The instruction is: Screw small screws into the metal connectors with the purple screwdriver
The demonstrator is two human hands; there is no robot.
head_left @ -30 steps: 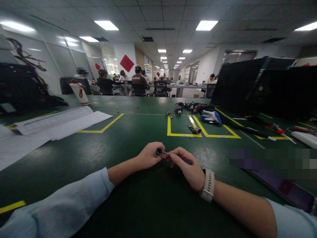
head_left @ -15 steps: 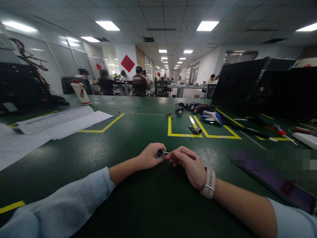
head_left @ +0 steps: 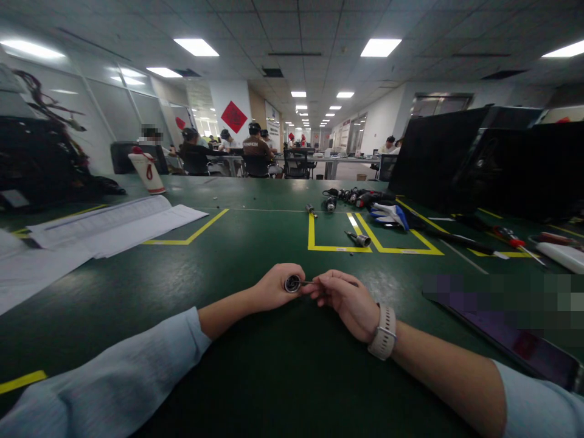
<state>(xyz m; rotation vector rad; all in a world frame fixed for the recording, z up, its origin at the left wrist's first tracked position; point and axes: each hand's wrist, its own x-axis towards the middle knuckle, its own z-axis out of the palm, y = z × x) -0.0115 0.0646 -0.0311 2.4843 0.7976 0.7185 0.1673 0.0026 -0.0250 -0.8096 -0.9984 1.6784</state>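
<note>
My left hand (head_left: 277, 287) is wrapped round a small round metal housing (head_left: 292, 283), its open end turned towards me and dark parts showing inside. From the right, my right hand (head_left: 343, 299) pinches a thin metal rod (head_left: 307, 282), whose tip reaches the rim of the housing. Whether the tip is inside the housing I cannot tell. The rod's other end lies mostly hidden under my right fingers. Both hands are close together above the green table (head_left: 237, 359). Beyond them, a metal part with a pointed shaft (head_left: 359, 239) lies on the yellow tape.
Farther back are a small metal part (head_left: 311, 210), a cluster of dark tools (head_left: 358, 198) and a blue-white glove (head_left: 389, 216). At right lie a red-handled screwdriver (head_left: 513, 238) and a dark flat device (head_left: 511, 331). Papers (head_left: 114, 228) and a white bottle (head_left: 146, 170) stand left.
The housing has turned slightly in my left hand, and the rod's angle has changed a little. My right hand has shifted slightly; both hands keep their grip.
</note>
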